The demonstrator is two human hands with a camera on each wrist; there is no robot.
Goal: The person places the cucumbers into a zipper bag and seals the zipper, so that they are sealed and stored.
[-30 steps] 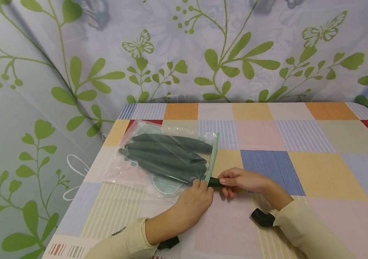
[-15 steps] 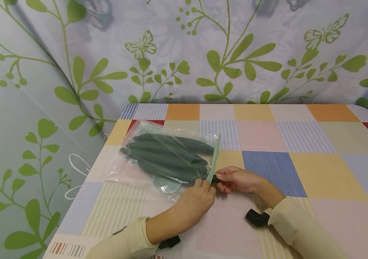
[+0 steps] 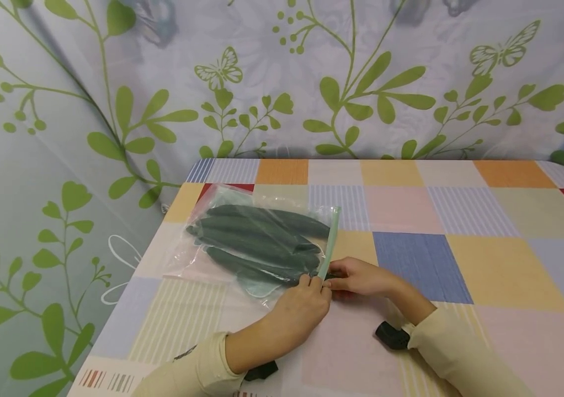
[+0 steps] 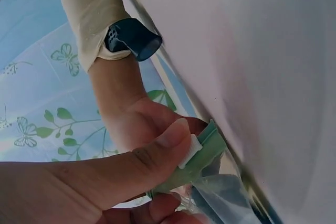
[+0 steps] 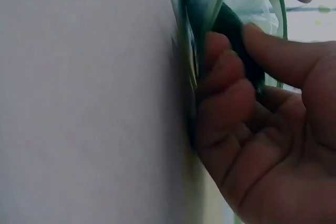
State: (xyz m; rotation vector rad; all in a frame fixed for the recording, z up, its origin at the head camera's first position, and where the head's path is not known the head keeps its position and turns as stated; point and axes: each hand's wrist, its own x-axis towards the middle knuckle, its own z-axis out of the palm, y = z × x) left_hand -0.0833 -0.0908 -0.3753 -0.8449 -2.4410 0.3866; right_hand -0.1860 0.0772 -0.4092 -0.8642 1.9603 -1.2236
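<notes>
A clear zip bag (image 3: 257,284) lies flat on the table with several dark green cucumbers (image 3: 257,234) inside, its pale green zip edge (image 3: 332,237) facing right. My left hand (image 3: 299,309) pinches the near end of that edge; in the left wrist view the thumb lies by a white slider (image 4: 190,151). At the bag's mouth, my right hand (image 3: 363,277) grips the end of one cucumber (image 5: 236,32) between thumb and fingers. The right wrist view shows this cucumber passing between the two green zip strips. From the head view, the hand mostly hides its end.
A patchwork-patterned cloth (image 3: 510,264) covers the table. Behind it hangs a curtain (image 3: 386,71) printed with leaves and butterflies. Dark wrist-worn devices (image 3: 392,335) stick out at both cream sleeves (image 3: 461,347).
My right hand has moved left toward the zip edge, and the cucumber it holds has slid further into the bag. My left hand keeps its hold on the edge.
</notes>
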